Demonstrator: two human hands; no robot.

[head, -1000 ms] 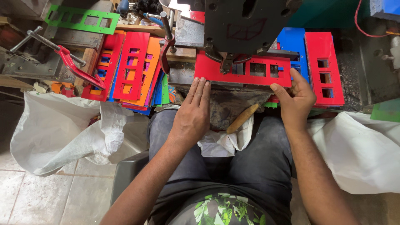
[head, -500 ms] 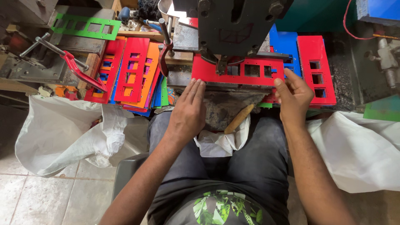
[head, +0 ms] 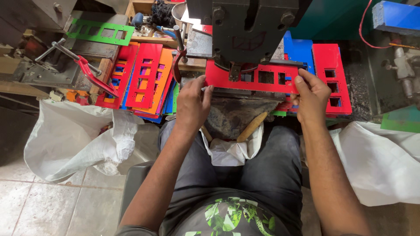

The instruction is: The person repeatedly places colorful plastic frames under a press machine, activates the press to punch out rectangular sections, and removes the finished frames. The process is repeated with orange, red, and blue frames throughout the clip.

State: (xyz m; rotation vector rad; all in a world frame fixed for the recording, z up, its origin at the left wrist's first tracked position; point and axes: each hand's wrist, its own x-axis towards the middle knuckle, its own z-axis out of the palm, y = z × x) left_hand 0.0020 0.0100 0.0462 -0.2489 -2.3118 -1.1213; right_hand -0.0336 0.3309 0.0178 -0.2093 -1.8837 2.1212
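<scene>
Both hands pinch the red plate (head: pixel 262 78) under the dark press (head: pixel 251 30) at twelve o'clock (left hand (head: pixel 192 105) at its nine o'clock end, right hand (head: pixel 311 97) at three), punched plates (head: pixel 144 78) stacked left.

White woven sack (head: pixel 72 137) slumped open at lower left beside the person's knee, another white sack (head: pixel 385 161) at right, small white bag (head: pixel 232 150) between the knees, no labels, signs, screens

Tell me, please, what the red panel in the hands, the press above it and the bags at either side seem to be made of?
Red panel: probably thin rigid plastic sheet, flat, evenly coloured, clean rectangular cutouts. Press: dark metal, seemingly steel or cast iron, dull, with bolt heads. White bags: likely woven plastic sacking, crumpled with a faint sheen.
</scene>
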